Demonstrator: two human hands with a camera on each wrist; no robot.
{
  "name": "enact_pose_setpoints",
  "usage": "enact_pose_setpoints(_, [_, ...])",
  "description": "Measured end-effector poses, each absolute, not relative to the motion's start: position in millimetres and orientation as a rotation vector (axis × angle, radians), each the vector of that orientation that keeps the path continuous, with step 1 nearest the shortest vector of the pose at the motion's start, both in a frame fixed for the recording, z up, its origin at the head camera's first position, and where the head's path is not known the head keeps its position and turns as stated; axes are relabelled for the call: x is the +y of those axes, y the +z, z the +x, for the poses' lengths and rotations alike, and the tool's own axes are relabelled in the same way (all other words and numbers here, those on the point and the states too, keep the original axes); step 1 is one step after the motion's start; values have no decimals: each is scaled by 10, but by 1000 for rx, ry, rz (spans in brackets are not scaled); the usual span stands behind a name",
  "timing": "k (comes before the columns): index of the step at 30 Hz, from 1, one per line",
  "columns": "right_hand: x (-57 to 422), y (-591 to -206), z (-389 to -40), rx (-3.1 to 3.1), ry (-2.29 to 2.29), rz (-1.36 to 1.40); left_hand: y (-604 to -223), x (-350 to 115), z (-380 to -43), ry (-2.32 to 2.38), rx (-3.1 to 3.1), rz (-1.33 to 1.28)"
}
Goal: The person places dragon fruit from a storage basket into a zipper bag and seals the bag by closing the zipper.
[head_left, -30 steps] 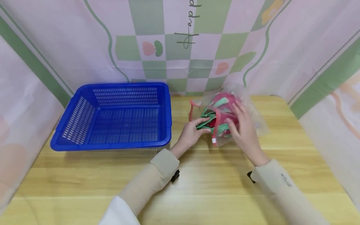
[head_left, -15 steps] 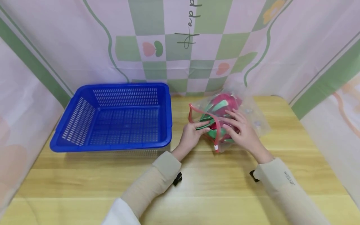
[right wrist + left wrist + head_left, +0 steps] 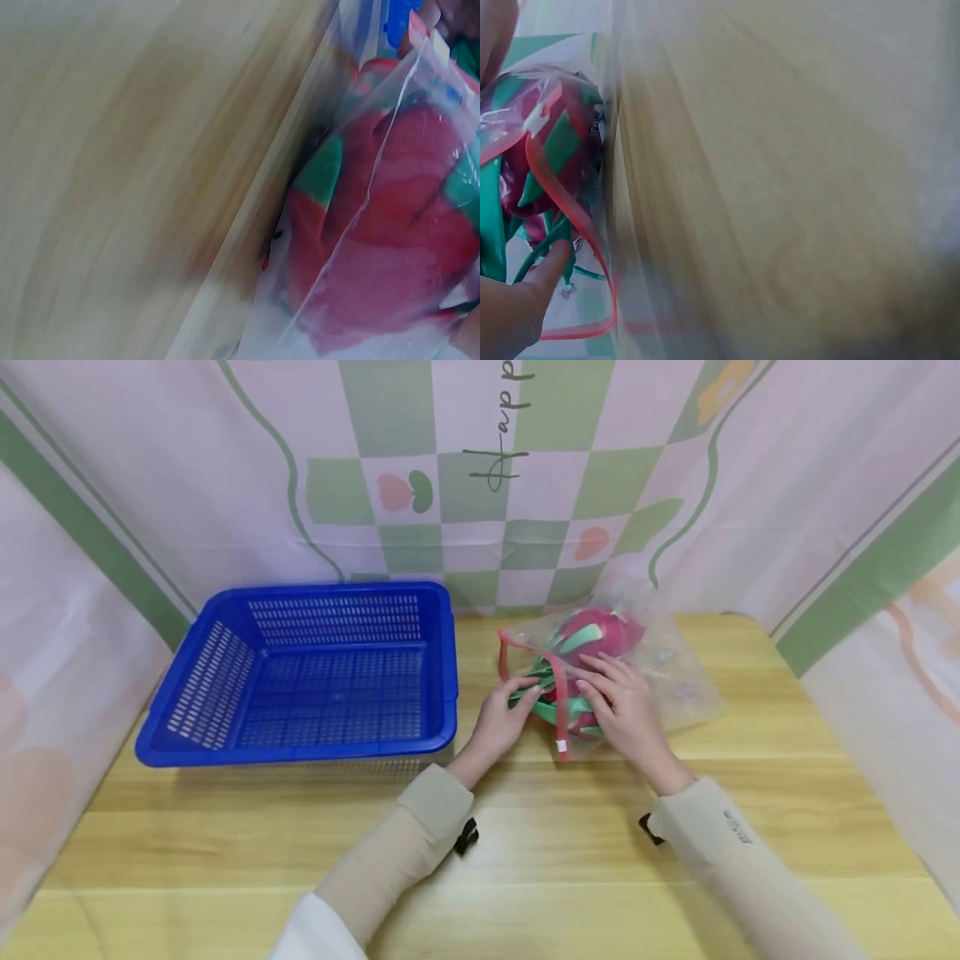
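Note:
Two pink dragon fruits with green leaf tips, a rear one (image 3: 618, 631) and a front one (image 3: 405, 217), lie inside a clear zip bag (image 3: 693, 693). The bag's mouth, edged by a red zip strip (image 3: 562, 710) with a white slider, faces left and gapes. At this mouth my left hand (image 3: 498, 720) pinches the green leaves of the front dragon fruit between thumb and fingers. My right hand (image 3: 626, 710) grips the bag from outside, over the front fruit. Its fingertips hide part of that fruit.
A blue plastic basket (image 3: 446, 693) with slotted walls stands on the wooden table (image 3: 562, 877) left of the bag. Behind the table hangs a checked, printed curtain (image 3: 480, 485), close to the basket and bag.
Both hands have shifted slightly left, the left still pinching the leaves. The right hand has moved lower on the bag, and the red-edged mouth has drawn left. The basket stays put.

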State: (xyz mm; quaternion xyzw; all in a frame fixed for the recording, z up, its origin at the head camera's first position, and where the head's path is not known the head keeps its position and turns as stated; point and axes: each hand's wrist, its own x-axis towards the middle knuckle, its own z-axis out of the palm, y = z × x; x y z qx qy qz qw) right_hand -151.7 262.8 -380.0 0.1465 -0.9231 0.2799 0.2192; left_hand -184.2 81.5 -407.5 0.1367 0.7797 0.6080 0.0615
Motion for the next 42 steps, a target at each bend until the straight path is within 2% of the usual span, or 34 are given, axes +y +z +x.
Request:
enact_pose_setpoints(9, [2430,-3781,-1544,-2592,659,286,-4036,860,-1825,1959,2437,243])
enact_pose_setpoints(24, [2320,-3735,-1551,-2613,605,401,-4000,1022,-1831,2135,2277,-18])
enact_pose_setpoints(30, [2464,-3846,-1465,-2477,566,617,-4026,977,-1853,2150,2268,-34])
enact_pose_setpoints(36, [2723,-4016,-1335,-2442,335,843,-4018,964,-1880,2163,2256,-48])
enact_pose_setpoints(42, [2806,-4116,-1274,-2486,0,764,-3983,967,-1887,2138,2273,-25])
